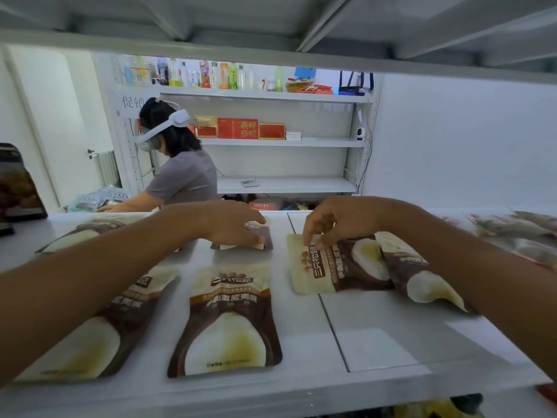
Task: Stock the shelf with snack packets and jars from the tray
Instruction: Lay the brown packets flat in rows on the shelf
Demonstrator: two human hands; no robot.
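one big white shelf (376, 327) fills most of the view, with a seam running front to back through it. behind it there's a far rack (283, 141) with a row of drink bottles (211, 75) up top, red boxes (238, 128) with gold writing on the next level, and a paper sign (132, 102) that starts 促销 before it gets cut off. another person (180, 170) in a white headset is bent over next to that rack.

snack packets are all lying flat on the shelf, brown and cream. the front packet (226, 321) sits dead centre and reads 三只松鼠 on its banner, but the line under it is too smeared for me. the left packet (90, 336) is half hidden under the forearm. the sideways packet (337, 267), right of the seam, shows the same 三只松鼠 running vertically, and an overlapping packet (422, 273) lies across its bottom end. the back packet (241, 241) is the small-looking one further in.

left hand (232, 224) lies palm down on the back packet, fingers pretty much straight. right hand (331, 221) has its fingers curled down, index and thumb nipping the cream top end of the sideways packet.
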